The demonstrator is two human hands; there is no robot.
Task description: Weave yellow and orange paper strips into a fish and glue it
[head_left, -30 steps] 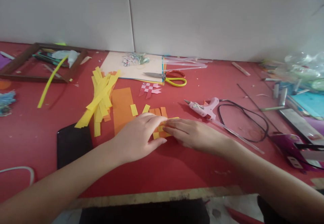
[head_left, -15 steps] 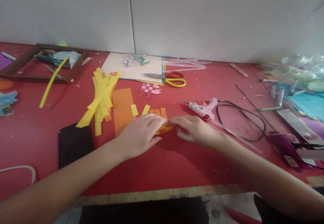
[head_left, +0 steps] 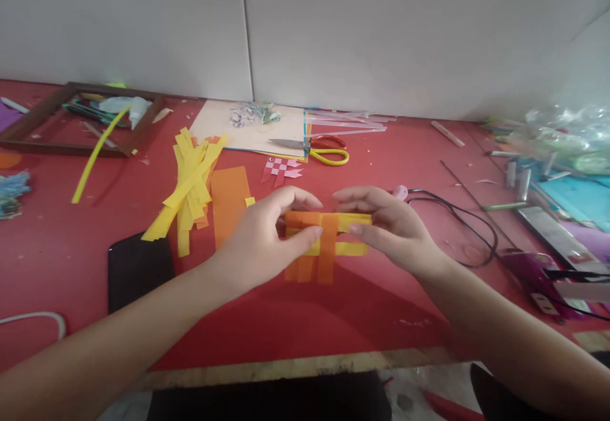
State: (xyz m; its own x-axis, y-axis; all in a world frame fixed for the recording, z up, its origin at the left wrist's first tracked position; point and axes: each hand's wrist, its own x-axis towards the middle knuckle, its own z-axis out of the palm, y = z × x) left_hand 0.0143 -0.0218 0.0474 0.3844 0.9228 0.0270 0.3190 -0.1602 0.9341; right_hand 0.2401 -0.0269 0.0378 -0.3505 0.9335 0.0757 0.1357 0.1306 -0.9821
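A piece of orange and yellow paper strips woven together (head_left: 328, 240) is raised off the table between my hands. My left hand (head_left: 281, 224) pinches its left part, thumb in front and fingers curled behind. At the right end, my right hand (head_left: 386, 224) has its thumb over the yellow strip ends and its fingers behind them. Left of my hands lie an orange paper sheet (head_left: 231, 199) and a heap of yellow paper strips (head_left: 193, 180). Beyond them is a small pink woven paper fish (head_left: 280, 170). My right hand hides most of the pink glue gun (head_left: 400, 192).
Scissors (head_left: 324, 150) rest partly on a cream sheet (head_left: 214, 119) near the wall. A black phone-like slab (head_left: 138, 275) lies left, below a brown frame (head_left: 71, 148) holding tools. A black cable (head_left: 481, 218) and a purple power strip (head_left: 528, 275) are on the right.
Both hands have lifted the woven paper and tilted it toward me, so its strips now show. My right hand has moved right, across the glue gun.
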